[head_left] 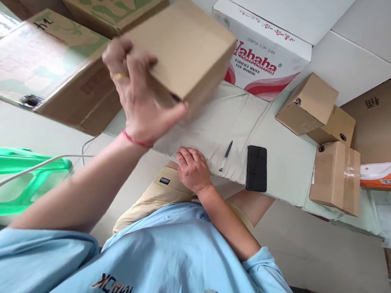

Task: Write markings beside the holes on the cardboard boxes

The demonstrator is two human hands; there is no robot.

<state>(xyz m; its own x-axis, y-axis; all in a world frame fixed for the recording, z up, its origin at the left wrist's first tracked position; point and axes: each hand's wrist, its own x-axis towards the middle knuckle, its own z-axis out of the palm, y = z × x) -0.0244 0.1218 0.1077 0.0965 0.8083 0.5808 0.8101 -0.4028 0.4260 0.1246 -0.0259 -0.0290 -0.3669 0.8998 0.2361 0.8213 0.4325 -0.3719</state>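
Note:
My left hand (141, 88) is raised at the left and gripping a plain brown cardboard box (186, 42), fingers on its near left side and thumb at the lower corner. Box and hand are slightly blurred, and the box is tilted above the cloth-covered table. The side away from me is hidden. My right hand (193, 168) rests on the table's front edge, fingers laid over the cloth, with nothing seen in it. Just right of it lies a pen (226, 155), and beyond that a black phone (257, 168).
Larger printed cartons (81, 88) stand at the left, and a white water carton (264, 52) at the back. Several small brown boxes (337, 175) sit at the right by an orange-and-white package (386, 174). A green plastic stool (27, 178) is at lower left, with a white cable across it.

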